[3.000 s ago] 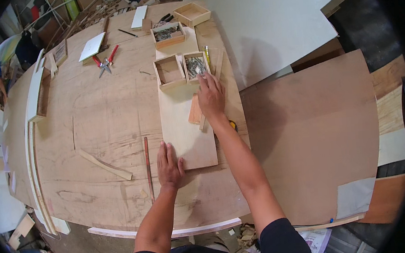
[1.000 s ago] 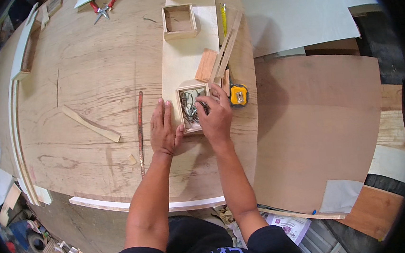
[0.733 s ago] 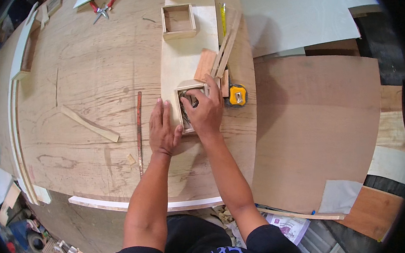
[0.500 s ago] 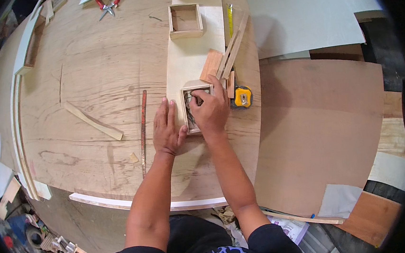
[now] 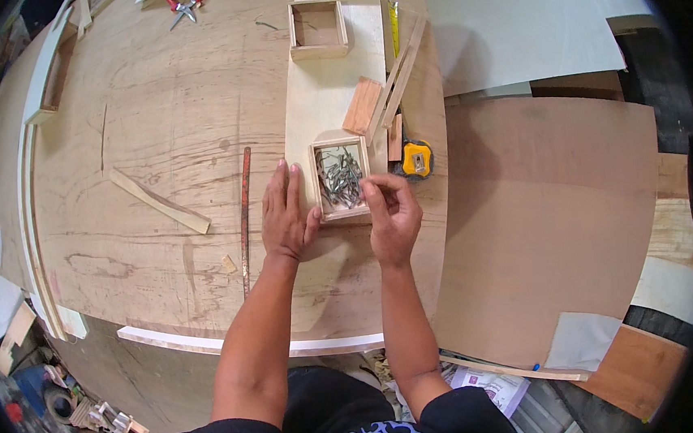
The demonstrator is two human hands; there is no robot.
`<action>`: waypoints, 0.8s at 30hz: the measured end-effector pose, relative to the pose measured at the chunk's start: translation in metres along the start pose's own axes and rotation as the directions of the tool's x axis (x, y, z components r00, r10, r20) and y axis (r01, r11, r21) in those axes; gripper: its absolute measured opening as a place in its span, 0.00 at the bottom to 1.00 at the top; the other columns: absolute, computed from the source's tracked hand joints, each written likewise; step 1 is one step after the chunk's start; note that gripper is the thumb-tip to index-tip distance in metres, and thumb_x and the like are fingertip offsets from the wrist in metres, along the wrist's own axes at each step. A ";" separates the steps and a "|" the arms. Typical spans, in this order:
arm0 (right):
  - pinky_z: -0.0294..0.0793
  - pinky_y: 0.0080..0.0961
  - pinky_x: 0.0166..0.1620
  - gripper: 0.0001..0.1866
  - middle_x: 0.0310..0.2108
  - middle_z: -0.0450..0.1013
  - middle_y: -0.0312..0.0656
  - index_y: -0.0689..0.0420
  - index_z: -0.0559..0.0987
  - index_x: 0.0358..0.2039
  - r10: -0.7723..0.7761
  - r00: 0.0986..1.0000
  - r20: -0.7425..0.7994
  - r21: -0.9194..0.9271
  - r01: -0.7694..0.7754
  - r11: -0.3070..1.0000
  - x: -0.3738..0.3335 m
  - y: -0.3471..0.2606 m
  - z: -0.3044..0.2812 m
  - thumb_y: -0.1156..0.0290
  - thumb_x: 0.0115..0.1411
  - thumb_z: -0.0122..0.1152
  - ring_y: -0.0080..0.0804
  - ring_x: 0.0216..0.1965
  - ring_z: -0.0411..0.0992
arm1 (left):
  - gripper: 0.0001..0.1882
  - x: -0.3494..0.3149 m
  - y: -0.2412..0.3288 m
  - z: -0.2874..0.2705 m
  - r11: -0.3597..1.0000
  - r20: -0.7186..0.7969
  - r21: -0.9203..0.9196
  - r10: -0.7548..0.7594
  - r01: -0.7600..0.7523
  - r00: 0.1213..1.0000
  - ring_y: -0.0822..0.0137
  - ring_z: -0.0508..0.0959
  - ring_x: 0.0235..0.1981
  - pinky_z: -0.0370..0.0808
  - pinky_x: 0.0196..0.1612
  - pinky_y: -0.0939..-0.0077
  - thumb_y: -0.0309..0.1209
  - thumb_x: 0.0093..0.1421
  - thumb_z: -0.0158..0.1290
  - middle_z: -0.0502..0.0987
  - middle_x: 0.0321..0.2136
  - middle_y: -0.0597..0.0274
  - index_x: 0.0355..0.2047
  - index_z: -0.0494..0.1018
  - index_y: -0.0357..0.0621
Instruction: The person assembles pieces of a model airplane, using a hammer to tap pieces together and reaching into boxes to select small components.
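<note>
A small wooden box (image 5: 365,169) sits on a pale board (image 5: 298,122) in front of me, with a pile of loose metal nails (image 5: 342,178) inside. My left hand (image 5: 285,217) lies flat along the box's left side, fingers stretched forward and the thumb by its near left corner. At the right wall, my right hand (image 5: 395,213) is closed in a pinch, thumb and index finger together. Whatever is between those fingertips is too small to make out.
A yellow tape measure (image 5: 417,160), thin wooden strips (image 5: 399,78) and a small wood block (image 5: 363,104) lie right of the box. Another open box (image 5: 320,52) stands farther off. Leftward are a reddish flat strip (image 5: 246,216), a wood offcut (image 5: 160,202) and red-handled pliers (image 5: 186,8).
My right hand has drawn back from inside the box to its right side, uncovering the nails. The left hand stays by the box, nearly unmoved.
</note>
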State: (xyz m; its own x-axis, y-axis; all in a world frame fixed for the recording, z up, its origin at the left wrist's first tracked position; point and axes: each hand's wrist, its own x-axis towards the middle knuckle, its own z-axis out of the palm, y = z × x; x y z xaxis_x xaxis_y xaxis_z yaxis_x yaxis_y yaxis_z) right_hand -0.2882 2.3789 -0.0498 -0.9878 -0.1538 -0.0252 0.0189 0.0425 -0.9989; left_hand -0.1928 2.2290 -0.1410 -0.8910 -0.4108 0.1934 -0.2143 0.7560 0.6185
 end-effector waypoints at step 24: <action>0.82 0.23 0.40 0.08 0.36 0.84 0.42 0.63 0.83 0.41 0.317 0.921 -0.228 0.243 -0.261 0.934 -0.398 -0.065 0.027 0.74 0.66 0.73 0.25 0.35 0.81 | 0.18 -0.230 -0.005 -0.228 0.567 0.477 -0.769 0.201 0.295 0.856 0.67 0.85 0.50 0.78 0.58 0.70 0.33 0.74 0.57 0.87 0.48 0.57 0.58 0.80 0.35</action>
State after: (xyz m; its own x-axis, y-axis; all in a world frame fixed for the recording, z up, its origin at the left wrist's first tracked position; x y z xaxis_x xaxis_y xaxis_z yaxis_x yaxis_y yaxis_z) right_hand 0.1082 2.4106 0.0245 -0.9388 0.0973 -0.3305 0.3131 -0.1599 -0.9362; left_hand 0.1046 2.2032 -0.0150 -0.9964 0.0438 -0.0733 -0.0768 -0.0845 0.9935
